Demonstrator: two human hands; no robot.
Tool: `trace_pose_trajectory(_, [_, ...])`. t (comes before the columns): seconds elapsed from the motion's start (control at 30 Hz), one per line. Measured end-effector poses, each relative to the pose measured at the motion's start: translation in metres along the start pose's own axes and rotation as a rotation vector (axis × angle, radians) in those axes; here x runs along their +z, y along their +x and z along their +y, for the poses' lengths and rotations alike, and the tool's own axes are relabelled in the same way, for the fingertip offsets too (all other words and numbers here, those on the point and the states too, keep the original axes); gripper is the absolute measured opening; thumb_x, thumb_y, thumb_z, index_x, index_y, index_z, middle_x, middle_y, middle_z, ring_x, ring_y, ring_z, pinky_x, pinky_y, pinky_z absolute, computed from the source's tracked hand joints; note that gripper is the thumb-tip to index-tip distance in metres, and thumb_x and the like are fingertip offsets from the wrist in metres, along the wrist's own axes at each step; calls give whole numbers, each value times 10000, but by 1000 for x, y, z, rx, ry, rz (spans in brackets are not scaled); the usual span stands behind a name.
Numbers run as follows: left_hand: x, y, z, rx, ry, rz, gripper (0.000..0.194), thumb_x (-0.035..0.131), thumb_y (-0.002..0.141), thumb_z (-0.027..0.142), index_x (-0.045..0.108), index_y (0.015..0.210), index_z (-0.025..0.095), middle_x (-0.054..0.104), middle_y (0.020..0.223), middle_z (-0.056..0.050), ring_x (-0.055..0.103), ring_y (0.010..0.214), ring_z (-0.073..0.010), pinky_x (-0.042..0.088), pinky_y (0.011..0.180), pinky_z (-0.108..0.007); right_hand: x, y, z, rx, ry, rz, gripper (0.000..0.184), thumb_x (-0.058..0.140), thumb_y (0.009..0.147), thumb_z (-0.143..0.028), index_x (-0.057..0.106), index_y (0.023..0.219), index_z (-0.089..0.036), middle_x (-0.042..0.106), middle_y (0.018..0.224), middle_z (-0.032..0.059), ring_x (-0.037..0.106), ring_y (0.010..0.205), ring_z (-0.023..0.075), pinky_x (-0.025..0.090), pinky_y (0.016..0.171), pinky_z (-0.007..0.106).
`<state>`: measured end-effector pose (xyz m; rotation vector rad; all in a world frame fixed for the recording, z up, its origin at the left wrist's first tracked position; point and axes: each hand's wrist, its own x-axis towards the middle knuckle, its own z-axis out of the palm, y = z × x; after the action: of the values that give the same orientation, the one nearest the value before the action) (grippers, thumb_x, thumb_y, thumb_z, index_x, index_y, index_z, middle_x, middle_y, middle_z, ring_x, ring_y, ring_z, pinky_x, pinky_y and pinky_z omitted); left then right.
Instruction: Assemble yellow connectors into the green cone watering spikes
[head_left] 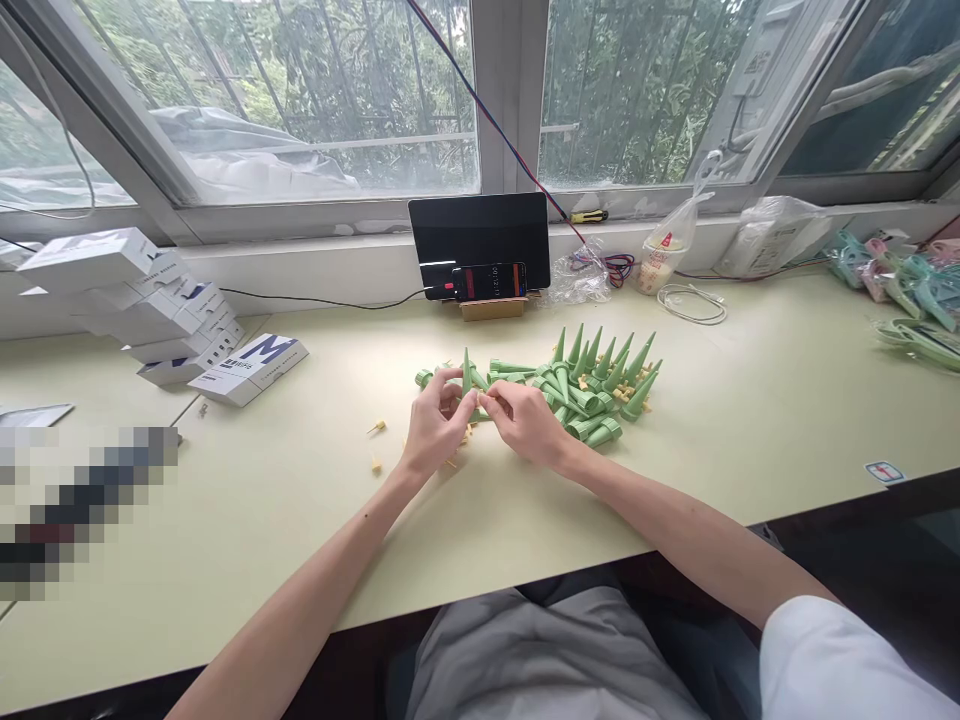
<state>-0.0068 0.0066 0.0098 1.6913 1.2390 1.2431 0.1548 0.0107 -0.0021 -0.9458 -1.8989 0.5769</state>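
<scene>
My left hand (433, 425) is closed around a green plastic watering spike (466, 370), its pointed end upward. Close against it, my right hand (531, 425) pinches a small yellow plastic piece (481, 398) at the spike's lower part; the fingers hide whether the two are joined. Right of my hands lies a pile of green cone spikes (592, 395), some upright and some on their sides. Small yellow pieces lie among them, and a loose yellow piece (377, 427) rests left of my left hand.
White boxes (161, 300) are stacked at the left, with one box (251, 368) lying apart. A phone (491, 282) leans on a dark tablet (480, 230) at the back. A bagged cup (661, 262), a white cable (694, 304) and coloured plastic items (907, 280) stand farther right.
</scene>
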Motion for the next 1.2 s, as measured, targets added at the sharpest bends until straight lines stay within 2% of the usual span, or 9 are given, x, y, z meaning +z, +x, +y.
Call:
trace_pose_trajectory(0.33, [0,-1,-1,-12,2,-2,292,617,867,358,533,1112,222,519,708,34,493,558,-95,410,463,-196,-1,1,1,17,-31,-14,390,436,1012,-308,365,644,-204,408,579,-40,367,515,98,270,525,259])
trace_pose_trajectory(0.47, [0,-1,1,-5,-1,2,286,620,863,363,538,1097,221,513,693,39,486,553,-93,399,460,-190,0,1,0,-16,-55,25,356,463,1005,-298,454,665,-191,454,607,-26,405,550,108,303,560,257])
trace_pose_trajectory(0.63, [1,-1,2,4,5,13,293,622,859,387,542,1083,217,528,686,37,497,554,-97,389,460,-193,0,0,1,6,-11,23,238,494,995,-330,578,831,-181,502,607,-33,420,522,109,338,556,251])
trace_pose_trajectory(0.93, [0,1,2,-6,61,47,274,606,862,390,537,1059,212,534,664,40,469,521,-90,369,453,-198,2,-2,2,-18,38,-11,105,540,949,-270,576,929,-173,574,697,-10,475,551,109,395,571,241])
trace_pose_trajectory(1.2, [0,0,0,3,76,51,268,599,868,381,534,1067,213,517,665,44,475,538,-94,392,470,-199,1,-2,3,0,39,-21,156,522,967,-295,586,895,-173,537,626,-22,454,512,114,369,537,256])
